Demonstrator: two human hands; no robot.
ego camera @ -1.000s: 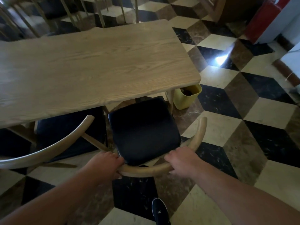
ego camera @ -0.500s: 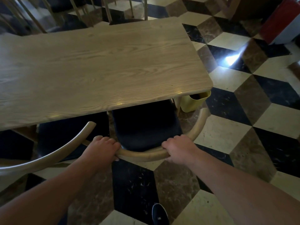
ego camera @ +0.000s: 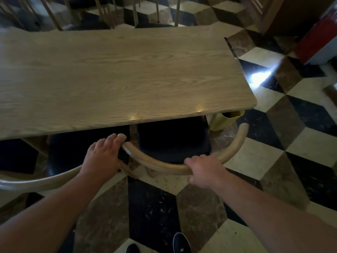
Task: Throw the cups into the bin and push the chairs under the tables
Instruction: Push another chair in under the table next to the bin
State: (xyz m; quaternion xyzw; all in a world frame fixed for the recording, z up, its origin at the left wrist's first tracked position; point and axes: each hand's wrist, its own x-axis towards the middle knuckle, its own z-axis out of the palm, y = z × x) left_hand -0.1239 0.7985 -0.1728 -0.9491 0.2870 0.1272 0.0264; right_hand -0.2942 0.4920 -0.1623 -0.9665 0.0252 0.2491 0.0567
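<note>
Both hands are at the chair (ego camera: pixel 175 143) in front of the wooden table (ego camera: pixel 113 77), and the chair's black seat sits partly under the near edge of the tabletop, its front half hidden in shadow beneath the wood. The right hand (ego camera: pixel 204 170) is curled over the curved wooden backrest (ego camera: pixel 164 166), fingers wrapped across the top of the rail and the thumb tucked below it, a firm grasp on the right half of the curve. The left hand (ego camera: pixel 102 156) is flat and loose, fingers (ego camera: pixel 116 138) stretched out together and pointing toward the table, the palm lying near the left tip of that same rail; whether it is pressing on the rail end or only lying against it, I cannot tell. The right tip of the rail sweeps up beside a yellow bin (ego camera: pixel 221 123), which stands on the floor at the table's near right corner, half tucked under the tabletop, close to the chair's seat. A second chair (ego camera: pixel 45 179) stands to the left, its pale curved backrest running under the left forearm and its dark seat also in under the table. The floor (ego camera: pixel 255 157) is a pattern of black, brown and cream tiles. Two dark shoes (ego camera: pixel 180 243) show at the bottom edge. More chair legs rise beyond the far side of the table.
</note>
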